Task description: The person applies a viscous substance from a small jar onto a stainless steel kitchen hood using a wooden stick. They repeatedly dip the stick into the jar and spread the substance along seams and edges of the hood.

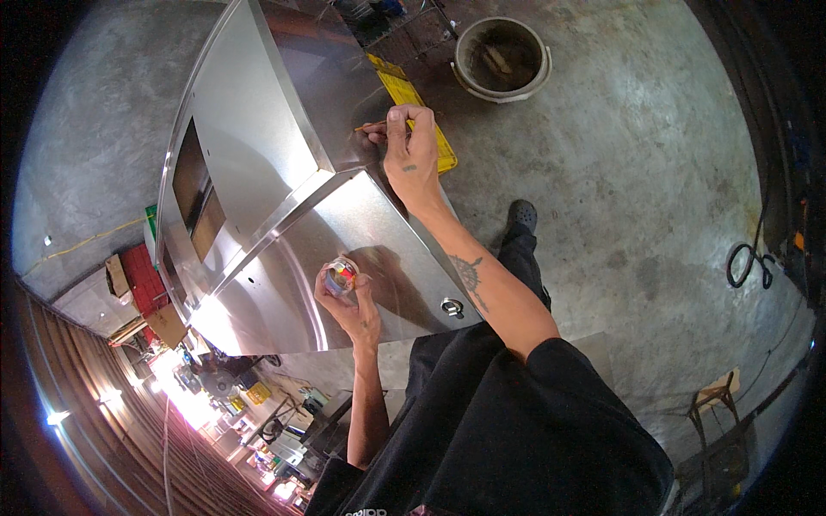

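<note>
My left hand (365, 311) is closed around a small round clear container (340, 273) with red and yellow showing on it, above the shiny sheet-metal panel. Farther forward, my right hand (413, 168) pinches a thin yellow-orange stick (360, 129), most of it hidden by my fingers. Its tip points left, close to the darker reflective face of the large stainless steel cabinet (258, 129); whether it touches cannot be made out. A small round metal fitting (452, 307) sits near the panel's near right corner.
A yellow plastic crate (446, 153) lies beyond the cabinet's edge. A grey bucket (503, 58) stands on the concrete floor at the far right. A folding stool (718, 396) is at lower right, black cable (740, 265) at right. Cluttered benches (318, 430) fill the lower left.
</note>
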`<state>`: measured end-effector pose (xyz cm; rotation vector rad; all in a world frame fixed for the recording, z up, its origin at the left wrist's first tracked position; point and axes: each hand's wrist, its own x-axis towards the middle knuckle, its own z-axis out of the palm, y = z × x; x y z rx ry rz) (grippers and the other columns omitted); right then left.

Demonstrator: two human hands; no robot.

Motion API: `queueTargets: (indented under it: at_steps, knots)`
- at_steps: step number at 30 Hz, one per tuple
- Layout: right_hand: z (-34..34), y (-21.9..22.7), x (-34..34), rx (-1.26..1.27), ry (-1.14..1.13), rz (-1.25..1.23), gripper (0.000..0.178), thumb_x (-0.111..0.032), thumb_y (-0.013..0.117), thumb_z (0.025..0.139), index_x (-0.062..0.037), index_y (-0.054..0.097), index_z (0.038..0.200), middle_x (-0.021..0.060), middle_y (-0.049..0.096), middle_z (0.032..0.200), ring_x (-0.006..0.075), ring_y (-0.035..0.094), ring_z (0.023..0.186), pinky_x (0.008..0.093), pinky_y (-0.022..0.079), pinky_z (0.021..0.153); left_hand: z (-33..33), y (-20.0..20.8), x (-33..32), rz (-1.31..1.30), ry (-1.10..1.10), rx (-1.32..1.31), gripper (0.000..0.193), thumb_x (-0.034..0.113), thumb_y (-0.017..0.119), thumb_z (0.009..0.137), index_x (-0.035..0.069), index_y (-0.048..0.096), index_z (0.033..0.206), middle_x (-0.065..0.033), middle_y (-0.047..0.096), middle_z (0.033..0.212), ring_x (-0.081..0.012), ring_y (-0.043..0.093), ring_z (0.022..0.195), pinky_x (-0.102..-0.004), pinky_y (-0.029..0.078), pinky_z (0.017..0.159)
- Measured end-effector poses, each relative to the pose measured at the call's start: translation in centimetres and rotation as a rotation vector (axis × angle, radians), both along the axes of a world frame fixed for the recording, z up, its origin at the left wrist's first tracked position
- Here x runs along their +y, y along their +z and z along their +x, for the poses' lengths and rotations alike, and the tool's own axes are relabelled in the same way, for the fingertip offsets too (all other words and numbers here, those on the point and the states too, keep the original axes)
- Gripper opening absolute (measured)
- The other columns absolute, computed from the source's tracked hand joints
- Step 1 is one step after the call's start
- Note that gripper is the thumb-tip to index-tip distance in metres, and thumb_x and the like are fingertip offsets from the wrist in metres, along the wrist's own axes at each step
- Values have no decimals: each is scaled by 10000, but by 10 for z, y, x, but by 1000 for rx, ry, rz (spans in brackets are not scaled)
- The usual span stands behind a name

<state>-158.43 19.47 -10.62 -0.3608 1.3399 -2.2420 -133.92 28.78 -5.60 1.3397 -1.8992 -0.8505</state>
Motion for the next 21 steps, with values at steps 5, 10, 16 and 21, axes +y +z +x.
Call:
queueTargets:
  at_steps: [5, 10, 16, 21]
  knots:
    - [1, 0, 1, -2, 7, 16, 191, -179, 483, 1169, 13, 489, 1175, 139, 619, 1081, 190, 753, 946, 303, 640, 799, -1, 0, 1, -33, 7, -28, 671, 245, 745, 1049, -19, 343, 1517, -189, 526, 1433, -251, 578, 1294, -375, 499, 1086]
    - [1, 1, 1, 0, -1, 14, 171, -155, 492, 1163, 16, 494, 1153, 140, 596, 1072, 191, 741, 918, 314, 623, 787, 0, -1, 1, -48, 22, -69, 709, 287, 747, 1050, -41, 339, 1528, -173, 521, 1417, -226, 577, 1257, -361, 519, 1057]
    - [1, 1, 0, 24, -19, 23, 193, -174, 498, 1164, 19, 489, 1165, 139, 626, 1075, 188, 748, 922, 300, 639, 797, 1, -1, 0, -21, 22, -33, 682, 243, 766, 1034, -24, 353, 1507, -191, 516, 1430, -252, 561, 1313, -401, 453, 1135]
    - [1, 3, 2, -45, 19, 29, 206, -182, 497, 1165, 24, 486, 1172, 141, 626, 1062, 196, 753, 933, 298, 638, 804, 1, -1, 1, 2, 39, -12, 682, 235, 766, 1034, -27, 350, 1507, -187, 520, 1430, -250, 571, 1296, -397, 455, 1131]
